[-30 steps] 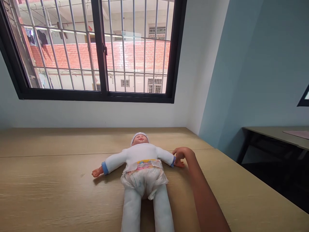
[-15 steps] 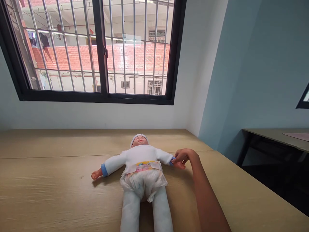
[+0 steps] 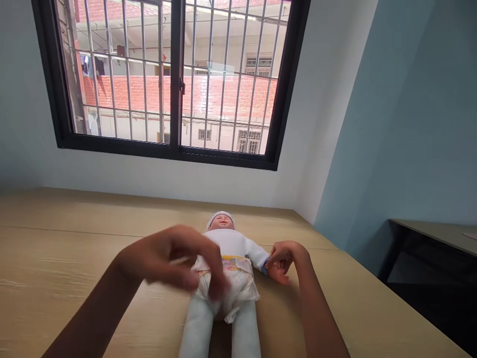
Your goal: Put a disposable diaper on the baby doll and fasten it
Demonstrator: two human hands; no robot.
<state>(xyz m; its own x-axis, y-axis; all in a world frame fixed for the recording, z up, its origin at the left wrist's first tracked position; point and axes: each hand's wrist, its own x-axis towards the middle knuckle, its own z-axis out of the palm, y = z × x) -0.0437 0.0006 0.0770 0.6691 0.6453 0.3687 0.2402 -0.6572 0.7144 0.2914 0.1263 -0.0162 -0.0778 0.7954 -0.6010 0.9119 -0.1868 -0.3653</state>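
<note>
A baby doll (image 3: 222, 242) in a white top and cap lies on its back on the wooden table (image 3: 85, 258), head toward the window. Around its hips is a disposable diaper (image 3: 238, 286) with a coloured front band. My right hand (image 3: 289, 252) pinches the blue sleeve cuff (image 3: 265, 266) at the doll's wrist, on the right side. Above the doll's belly and diaper hovers my left hand (image 3: 160, 253), slightly smeared by motion, thumb and fingers apart with nothing between them. It hides the doll's arm on the left side and part of the diaper.
Beyond the table stands a white wall with a barred, black-framed window (image 3: 177, 99). A blue wall (image 3: 391, 124) rises on the right. A second, dark-legged table (image 3: 436, 238) stands there, past the wooden table's right edge.
My left hand has come into view from the lower left, over the doll's middle. My right hand keeps its pinch on the cuff. The view has tilted and shifted slightly.
</note>
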